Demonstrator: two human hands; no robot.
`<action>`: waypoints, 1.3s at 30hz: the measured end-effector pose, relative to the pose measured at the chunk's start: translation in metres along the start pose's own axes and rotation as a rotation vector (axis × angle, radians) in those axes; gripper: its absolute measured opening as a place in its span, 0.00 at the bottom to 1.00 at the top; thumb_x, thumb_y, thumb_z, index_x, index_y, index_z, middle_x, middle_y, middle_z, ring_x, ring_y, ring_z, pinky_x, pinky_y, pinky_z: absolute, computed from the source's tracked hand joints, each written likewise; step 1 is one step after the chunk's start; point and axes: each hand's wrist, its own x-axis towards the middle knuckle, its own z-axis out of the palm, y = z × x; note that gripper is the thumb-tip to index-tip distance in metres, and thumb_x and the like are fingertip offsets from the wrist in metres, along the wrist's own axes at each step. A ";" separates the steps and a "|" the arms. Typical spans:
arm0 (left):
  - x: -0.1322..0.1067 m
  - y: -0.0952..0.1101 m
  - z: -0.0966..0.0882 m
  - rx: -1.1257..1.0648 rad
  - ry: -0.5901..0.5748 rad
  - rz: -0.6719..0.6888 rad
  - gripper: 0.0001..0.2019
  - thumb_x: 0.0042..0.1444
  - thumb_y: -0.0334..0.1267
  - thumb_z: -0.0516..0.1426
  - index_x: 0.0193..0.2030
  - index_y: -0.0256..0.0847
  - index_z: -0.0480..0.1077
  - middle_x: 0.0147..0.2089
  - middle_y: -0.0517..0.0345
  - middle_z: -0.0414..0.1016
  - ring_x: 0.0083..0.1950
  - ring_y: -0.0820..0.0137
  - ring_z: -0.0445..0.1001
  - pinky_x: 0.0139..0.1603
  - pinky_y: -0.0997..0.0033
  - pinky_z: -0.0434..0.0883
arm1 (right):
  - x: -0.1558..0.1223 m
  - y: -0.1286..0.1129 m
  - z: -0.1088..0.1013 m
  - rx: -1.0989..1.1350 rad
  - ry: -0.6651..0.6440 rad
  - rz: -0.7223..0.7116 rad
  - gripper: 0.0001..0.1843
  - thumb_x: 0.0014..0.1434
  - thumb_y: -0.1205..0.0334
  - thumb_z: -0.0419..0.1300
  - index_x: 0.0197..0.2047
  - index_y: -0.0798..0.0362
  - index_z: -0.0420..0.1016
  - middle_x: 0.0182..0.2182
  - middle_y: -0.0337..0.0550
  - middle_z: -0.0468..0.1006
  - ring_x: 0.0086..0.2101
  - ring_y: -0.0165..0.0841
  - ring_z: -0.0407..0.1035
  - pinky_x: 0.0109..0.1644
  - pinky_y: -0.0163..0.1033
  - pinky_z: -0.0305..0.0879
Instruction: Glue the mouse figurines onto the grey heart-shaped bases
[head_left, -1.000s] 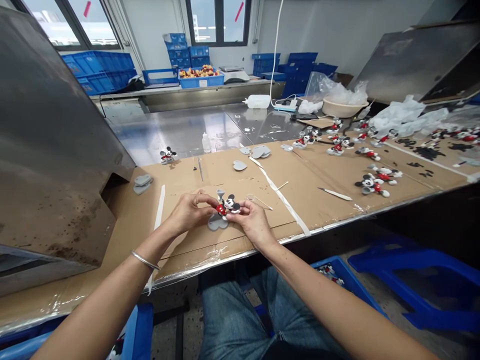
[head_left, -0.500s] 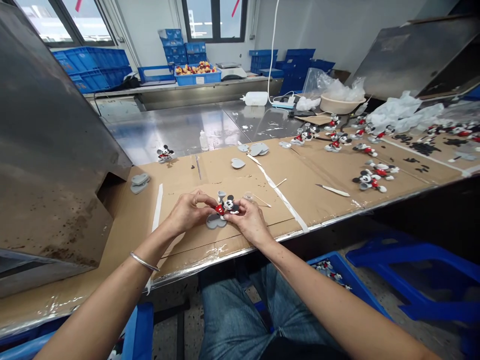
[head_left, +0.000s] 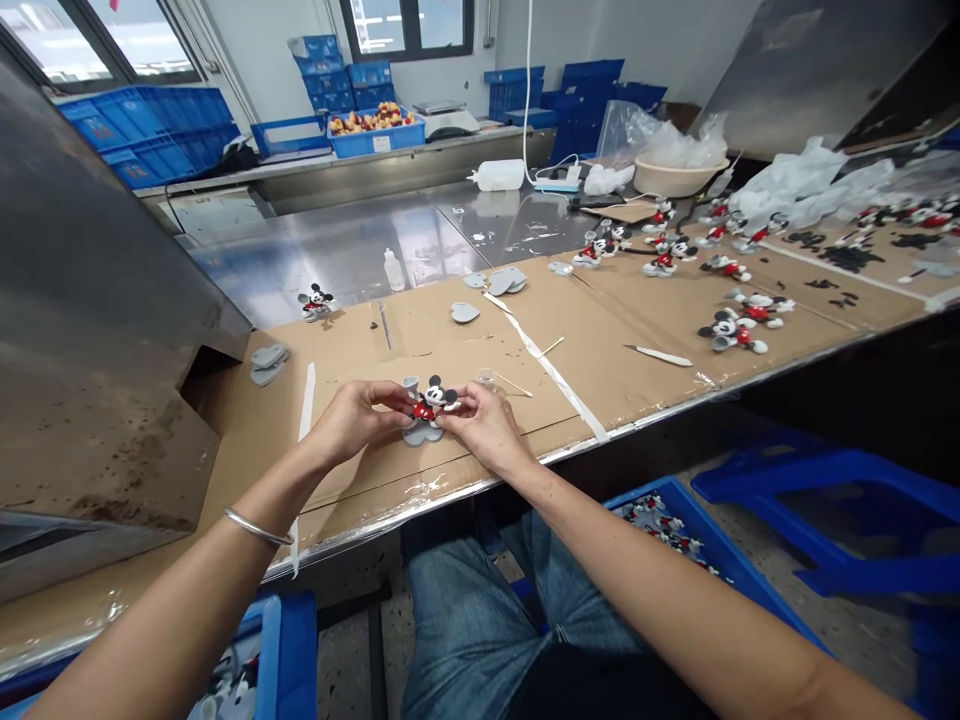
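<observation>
A small Mickey Mouse figurine (head_left: 424, 411) in red shorts, with a grey cup-like piece at its side, stands upright over a grey heart-shaped base (head_left: 422, 435) on the cardboard. My left hand (head_left: 364, 418) pinches it from the left, fingers closed on it near the cup piece. From the right, my right hand (head_left: 484, 424) grips it with thumb and fingertips by its arm and side. Whether the feet are fixed to the base I cannot tell. Just beyond my right hand are a small clear cup (head_left: 487, 378) and a cotton swab (head_left: 514, 385).
More grey heart bases (head_left: 268, 364) lie at the left and farther back. A finished-looking figurine (head_left: 315, 301) stands at the back left; several others (head_left: 731, 331) lie at the right near a white-handled knife (head_left: 660, 355). A metal housing (head_left: 97, 330) borders the left. Blue crates (head_left: 679, 520) sit below the table edge.
The figurine has gone from leaning to the right to standing upright over its base, both hands still on it. The whole view has shifted slightly.
</observation>
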 end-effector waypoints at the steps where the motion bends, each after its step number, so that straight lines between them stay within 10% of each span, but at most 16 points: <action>1: -0.001 -0.002 0.001 -0.019 0.011 0.001 0.07 0.45 0.37 0.66 0.33 0.42 0.79 0.32 0.60 0.83 0.37 0.65 0.79 0.43 0.67 0.73 | 0.000 0.000 0.000 0.003 0.001 0.005 0.12 0.47 0.72 0.67 0.36 0.52 0.74 0.33 0.41 0.83 0.36 0.36 0.79 0.41 0.40 0.73; 39: -0.008 -0.027 0.005 0.005 -0.051 0.176 0.09 0.52 0.36 0.63 0.41 0.44 0.74 0.41 0.63 0.78 0.42 0.71 0.74 0.47 0.71 0.68 | -0.001 -0.002 0.001 -0.011 0.008 0.006 0.15 0.47 0.73 0.66 0.39 0.54 0.73 0.30 0.38 0.82 0.33 0.33 0.78 0.41 0.39 0.74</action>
